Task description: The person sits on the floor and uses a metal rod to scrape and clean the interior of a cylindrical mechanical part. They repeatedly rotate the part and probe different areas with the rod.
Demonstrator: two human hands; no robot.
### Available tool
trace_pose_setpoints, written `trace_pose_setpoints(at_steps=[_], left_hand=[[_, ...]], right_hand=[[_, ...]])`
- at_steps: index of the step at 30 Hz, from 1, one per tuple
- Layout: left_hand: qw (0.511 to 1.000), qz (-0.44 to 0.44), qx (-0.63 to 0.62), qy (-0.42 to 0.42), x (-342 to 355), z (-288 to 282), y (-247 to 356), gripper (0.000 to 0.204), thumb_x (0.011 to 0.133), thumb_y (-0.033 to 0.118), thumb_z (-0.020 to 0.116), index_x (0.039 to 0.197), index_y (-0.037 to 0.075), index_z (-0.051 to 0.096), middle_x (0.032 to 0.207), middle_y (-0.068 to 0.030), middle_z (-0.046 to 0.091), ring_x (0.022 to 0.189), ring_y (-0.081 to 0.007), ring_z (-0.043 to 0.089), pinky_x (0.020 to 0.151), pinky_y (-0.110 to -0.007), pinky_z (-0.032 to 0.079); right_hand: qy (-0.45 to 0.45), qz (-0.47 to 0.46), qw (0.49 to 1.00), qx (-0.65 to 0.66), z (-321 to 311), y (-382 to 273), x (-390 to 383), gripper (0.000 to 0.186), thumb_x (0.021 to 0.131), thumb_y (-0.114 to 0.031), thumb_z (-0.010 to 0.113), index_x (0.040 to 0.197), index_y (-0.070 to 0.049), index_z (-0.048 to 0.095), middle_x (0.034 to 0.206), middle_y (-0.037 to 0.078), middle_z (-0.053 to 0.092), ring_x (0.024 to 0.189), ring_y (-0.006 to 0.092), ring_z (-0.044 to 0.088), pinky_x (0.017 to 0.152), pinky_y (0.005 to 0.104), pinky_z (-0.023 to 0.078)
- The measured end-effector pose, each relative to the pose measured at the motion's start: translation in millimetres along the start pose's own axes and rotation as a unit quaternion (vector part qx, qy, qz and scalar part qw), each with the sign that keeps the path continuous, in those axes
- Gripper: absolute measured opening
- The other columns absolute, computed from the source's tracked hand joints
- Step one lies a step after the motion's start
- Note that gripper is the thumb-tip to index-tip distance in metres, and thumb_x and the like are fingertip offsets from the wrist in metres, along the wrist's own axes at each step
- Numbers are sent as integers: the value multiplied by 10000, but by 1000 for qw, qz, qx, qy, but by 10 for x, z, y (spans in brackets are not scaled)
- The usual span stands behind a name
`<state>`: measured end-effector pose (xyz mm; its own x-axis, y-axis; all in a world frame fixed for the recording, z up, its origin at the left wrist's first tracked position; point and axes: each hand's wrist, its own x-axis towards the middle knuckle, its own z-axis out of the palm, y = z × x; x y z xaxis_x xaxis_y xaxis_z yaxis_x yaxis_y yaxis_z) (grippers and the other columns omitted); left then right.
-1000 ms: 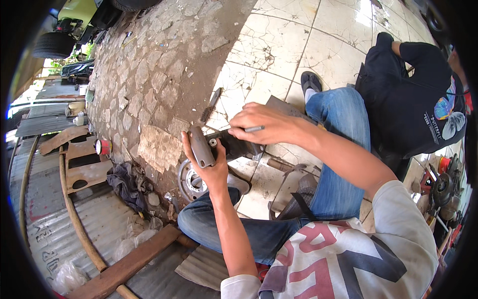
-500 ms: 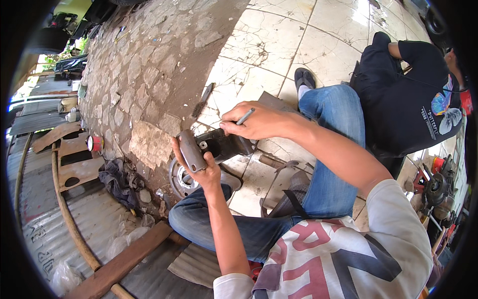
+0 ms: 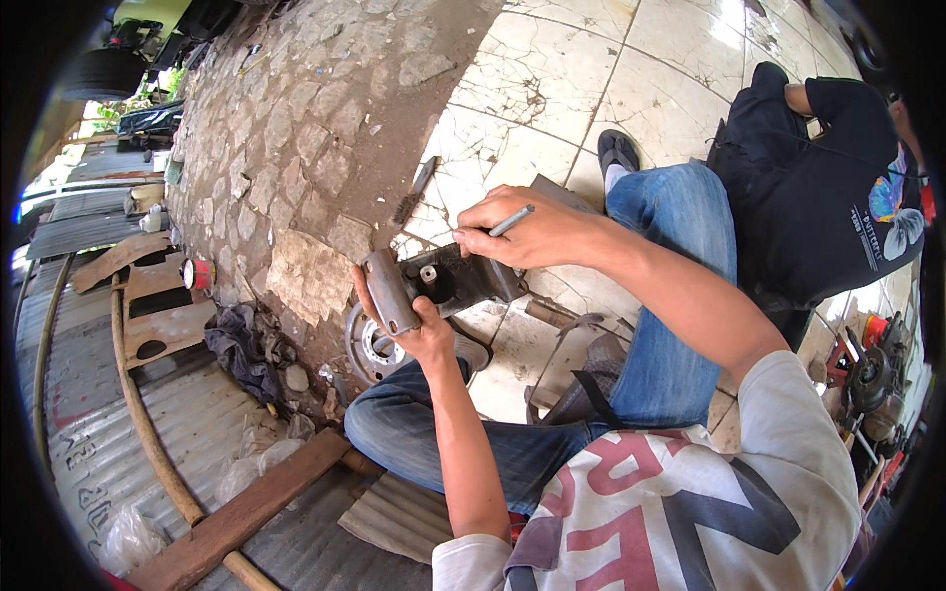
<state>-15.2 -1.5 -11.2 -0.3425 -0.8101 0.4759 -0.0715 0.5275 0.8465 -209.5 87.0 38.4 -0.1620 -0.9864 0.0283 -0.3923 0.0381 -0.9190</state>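
My left hand (image 3: 430,337) is wrapped round a grey metal tube section (image 3: 391,293) with small holes near its end, held tilted in front of my knees. My right hand (image 3: 512,231) pinches a slim grey pen-shaped tool (image 3: 514,219), its back end sticking out above the fingers; where its tip is I cannot make out. Just below both hands lies a dark, greasy metal housing (image 3: 493,281) with an open cavity and a light round boss in it. A grey wheel rim (image 3: 367,347) rests beside it, partly covered by my left leg.
A wire brush (image 3: 418,192) lies at the edge of the cracked white tiles (image 3: 537,74). Flat stone or board (image 3: 305,276) and a dark cloth (image 3: 241,345) are to the left. At the right sits a person in a black shirt (image 3: 823,197), near assorted parts (image 3: 867,374).
The whole view has shifted slightly, so everything appears further right. Both hands keep their holds; the right hand has drawn a little away from the tube section.
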Motion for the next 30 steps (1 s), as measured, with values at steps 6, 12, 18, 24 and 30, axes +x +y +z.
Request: trace_pose_setpoints(at_steps=[6,12,18,24,30], left_hand=[[997,-46,-50,33,13,-3,46,972,893,684,508,1516,21,167,1290,-189,519,1203,-284,518,1055,-449,396],[997,-49,-63,22,65,-68,-3,1010,862,671,580,1522,36,155,1265,-171,535,1181,-271,531,1035,-431,411],[994,-36,-91,-47,63,-154,4,1088,731,194,854,1536,71,133,1284,-135,523,1190,-255,533,1024,-412,443],[992,-80,-24,-97,110,-191,99,1173,635,-71,823,1551,117,114,1313,-137,495,1159,-244,522,990,-374,457],[992,-77,-46,-89,130,-181,83,1157,648,-68,808,1553,117,110,1307,-130,488,1160,-241,516,1009,-374,440]], right_hand=[[2,-34,999,8,-16,-20,24,308,982,-272,512,867,-57,699,777,94,662,858,257,596,805,390,481],[47,27,995,88,13,-51,66,300,992,-234,507,890,-34,706,763,82,666,703,155,613,661,315,493],[68,56,988,126,6,54,50,330,1011,-229,490,906,25,672,785,64,676,667,120,606,645,286,489],[86,88,988,96,-28,-25,24,343,1007,-254,504,909,28,674,788,69,679,694,115,600,665,285,494],[58,19,986,153,-83,-194,-119,372,1017,-270,478,903,26,670,815,69,686,755,125,619,685,295,517]])
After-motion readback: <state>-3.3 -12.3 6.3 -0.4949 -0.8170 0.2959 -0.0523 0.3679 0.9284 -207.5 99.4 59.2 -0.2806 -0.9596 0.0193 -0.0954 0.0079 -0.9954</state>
